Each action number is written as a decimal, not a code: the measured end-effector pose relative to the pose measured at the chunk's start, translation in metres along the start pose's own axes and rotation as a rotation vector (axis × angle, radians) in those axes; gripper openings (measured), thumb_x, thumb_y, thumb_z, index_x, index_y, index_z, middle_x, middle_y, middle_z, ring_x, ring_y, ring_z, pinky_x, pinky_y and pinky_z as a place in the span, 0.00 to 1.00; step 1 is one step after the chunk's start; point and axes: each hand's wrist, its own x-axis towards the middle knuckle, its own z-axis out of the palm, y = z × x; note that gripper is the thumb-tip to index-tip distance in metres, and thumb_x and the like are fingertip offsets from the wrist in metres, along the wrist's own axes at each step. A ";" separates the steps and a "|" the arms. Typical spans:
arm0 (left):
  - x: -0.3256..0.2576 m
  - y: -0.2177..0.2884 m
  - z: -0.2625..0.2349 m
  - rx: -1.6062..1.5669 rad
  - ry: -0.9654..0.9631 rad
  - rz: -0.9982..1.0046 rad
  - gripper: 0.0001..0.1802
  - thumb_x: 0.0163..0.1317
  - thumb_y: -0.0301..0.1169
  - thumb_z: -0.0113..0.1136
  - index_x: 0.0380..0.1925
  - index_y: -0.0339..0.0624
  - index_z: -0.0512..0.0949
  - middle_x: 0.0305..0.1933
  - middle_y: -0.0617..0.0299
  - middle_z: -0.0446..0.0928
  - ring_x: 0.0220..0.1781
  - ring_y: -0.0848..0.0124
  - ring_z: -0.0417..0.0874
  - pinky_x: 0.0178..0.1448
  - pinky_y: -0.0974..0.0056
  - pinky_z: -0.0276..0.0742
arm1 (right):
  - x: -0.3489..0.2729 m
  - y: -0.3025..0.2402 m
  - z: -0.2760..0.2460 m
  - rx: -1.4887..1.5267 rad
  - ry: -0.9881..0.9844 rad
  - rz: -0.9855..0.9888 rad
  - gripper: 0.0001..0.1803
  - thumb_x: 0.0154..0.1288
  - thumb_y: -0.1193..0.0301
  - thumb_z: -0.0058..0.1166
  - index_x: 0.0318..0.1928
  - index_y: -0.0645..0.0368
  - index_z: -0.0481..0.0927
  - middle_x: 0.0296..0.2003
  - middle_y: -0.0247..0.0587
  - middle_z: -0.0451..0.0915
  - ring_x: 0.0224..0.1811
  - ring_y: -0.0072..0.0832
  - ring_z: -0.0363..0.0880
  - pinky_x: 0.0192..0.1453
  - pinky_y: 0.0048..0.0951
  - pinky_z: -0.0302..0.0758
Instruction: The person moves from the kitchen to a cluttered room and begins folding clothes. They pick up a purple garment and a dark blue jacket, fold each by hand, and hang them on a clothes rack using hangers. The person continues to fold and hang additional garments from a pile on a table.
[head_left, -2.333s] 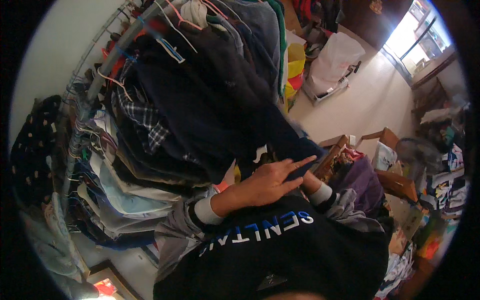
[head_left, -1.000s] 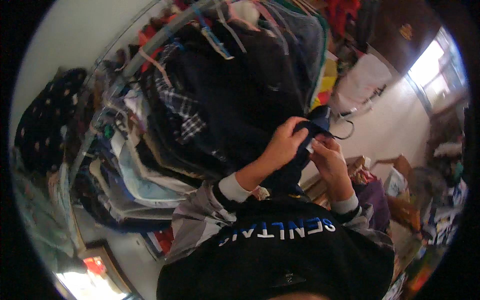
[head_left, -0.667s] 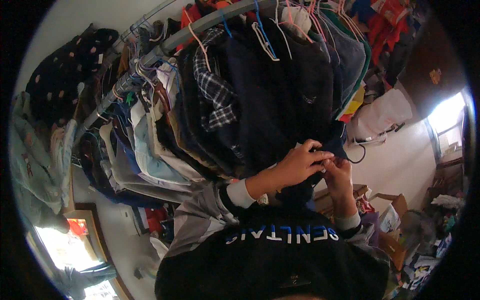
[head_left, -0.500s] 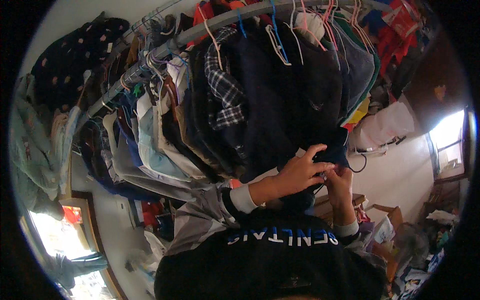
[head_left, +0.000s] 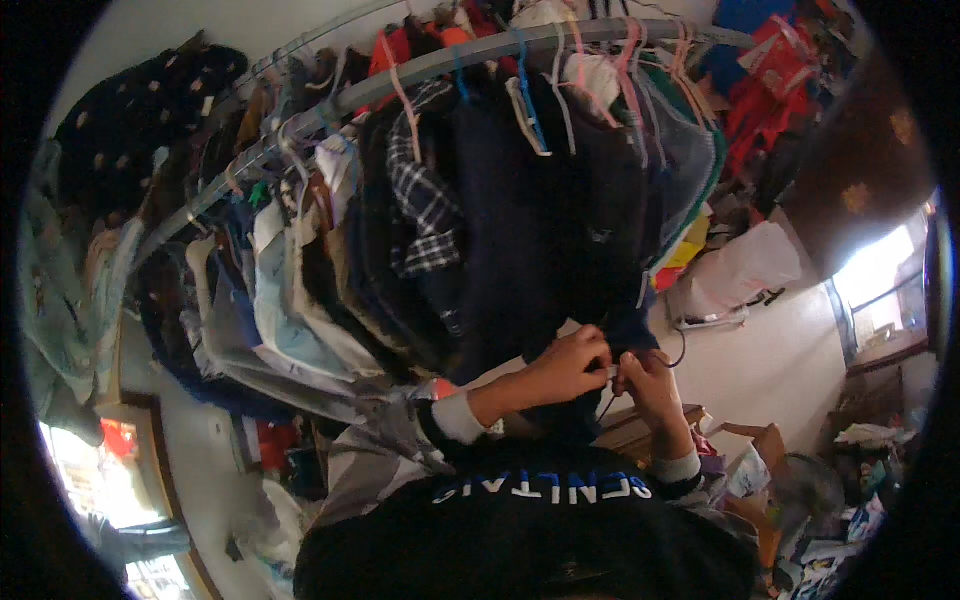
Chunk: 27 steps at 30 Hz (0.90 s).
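My left hand (head_left: pixel 573 364) and my right hand (head_left: pixel 648 380) meet in front of my chest with their fingertips almost touching. Both are closed in a pinch. Between them is a small pale bit, too small to name. Dark navy cloth (head_left: pixel 632 330) lies just behind the fingers, and more dark cloth (head_left: pixel 560 422) hangs below them. A thin dark curved hook (head_left: pixel 682 348), like that of a clothes hanger, sticks out beyond my right hand. Right behind the hands hangs a dark jacket (head_left: pixel 510 220) on the rail.
A grey metal rail (head_left: pixel 450 62) carries many garments on coloured hangers, including a plaid shirt (head_left: pixel 425 205). To the right are a white plastic bag (head_left: pixel 745 262), a bright window (head_left: pixel 882 278) and a cardboard box (head_left: pixel 765 445). Piled clutter (head_left: pixel 865 510) fills the lower right.
My left hand's fingers, spread before, have curled in to a pinch facing the right hand. Both hands sit lower and a little left in the picture, as the whole view has shifted.
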 end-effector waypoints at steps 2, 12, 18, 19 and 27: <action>0.003 -0.002 -0.002 -0.122 -0.052 -0.073 0.08 0.56 0.31 0.59 0.31 0.39 0.76 0.40 0.54 0.73 0.38 0.60 0.78 0.46 0.61 0.73 | 0.000 -0.004 -0.011 0.130 -0.022 0.081 0.13 0.66 0.64 0.53 0.33 0.63 0.72 0.21 0.37 0.72 0.20 0.25 0.71 0.25 0.26 0.70; -0.015 -0.024 -0.019 -0.341 -0.087 -0.136 0.06 0.56 0.27 0.60 0.33 0.39 0.75 0.32 0.64 0.72 0.33 0.77 0.73 0.36 0.70 0.70 | 0.049 0.031 -0.135 -0.913 0.626 -0.371 0.16 0.63 0.65 0.56 0.25 0.65 0.73 0.16 0.31 0.68 0.18 0.26 0.68 0.25 0.27 0.66; -0.040 -0.055 -0.034 -0.211 -0.047 -0.446 0.07 0.60 0.27 0.59 0.38 0.37 0.77 0.34 0.63 0.79 0.36 0.76 0.78 0.42 0.69 0.74 | 0.010 -0.073 -0.176 -1.030 0.036 -0.413 0.13 0.65 0.67 0.51 0.30 0.65 0.75 0.19 0.42 0.74 0.22 0.30 0.71 0.30 0.33 0.68; -0.045 -0.057 -0.025 -0.258 -0.051 -0.452 0.07 0.60 0.27 0.58 0.38 0.37 0.77 0.35 0.63 0.79 0.37 0.75 0.78 0.43 0.69 0.74 | 0.011 -0.097 -0.170 -0.915 0.197 -0.386 0.13 0.66 0.67 0.50 0.31 0.65 0.75 0.20 0.39 0.73 0.23 0.27 0.71 0.30 0.32 0.68; -0.079 -0.068 0.013 -0.084 -0.176 -0.613 0.13 0.62 0.34 0.57 0.43 0.41 0.80 0.32 0.58 0.81 0.34 0.73 0.80 0.39 0.66 0.74 | 0.159 -0.215 -0.072 -1.336 0.442 -0.991 0.14 0.65 0.65 0.46 0.33 0.64 0.76 0.27 0.55 0.78 0.31 0.54 0.76 0.36 0.50 0.72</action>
